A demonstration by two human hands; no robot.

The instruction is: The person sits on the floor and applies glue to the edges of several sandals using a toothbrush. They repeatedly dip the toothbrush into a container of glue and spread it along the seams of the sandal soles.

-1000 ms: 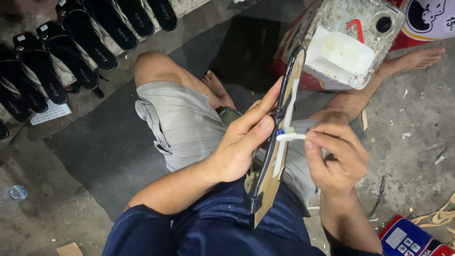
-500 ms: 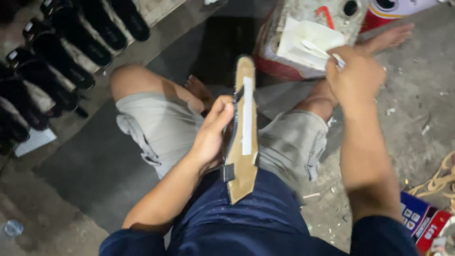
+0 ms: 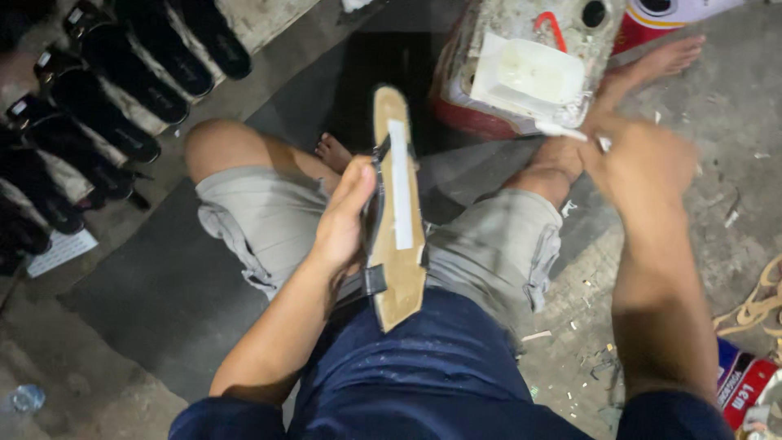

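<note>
My left hand [image 3: 346, 216] grips a sandal [image 3: 397, 213] by its left edge, the tan sole facing up with a white strip down its middle and black straps underneath. It rests over my lap between my knees. My right hand [image 3: 635, 155], blurred, holds a small white brush [image 3: 562, 130] just below the white glue tray [image 3: 529, 77], which sits on a crusted container [image 3: 489, 33] at the upper right.
Rows of black sandals [image 3: 106, 106] lie on the floor at the upper left. A red can [image 3: 745, 391] sits at the lower right, tan straps [image 3: 762, 297] beside it. A bare foot [image 3: 660, 61] rests near the container. Scraps litter the concrete.
My right hand left the sandal, reached up to the glue tray with the brush, and now pulls back slightly. The sandal has turned sole-up and flatter in my left hand.
</note>
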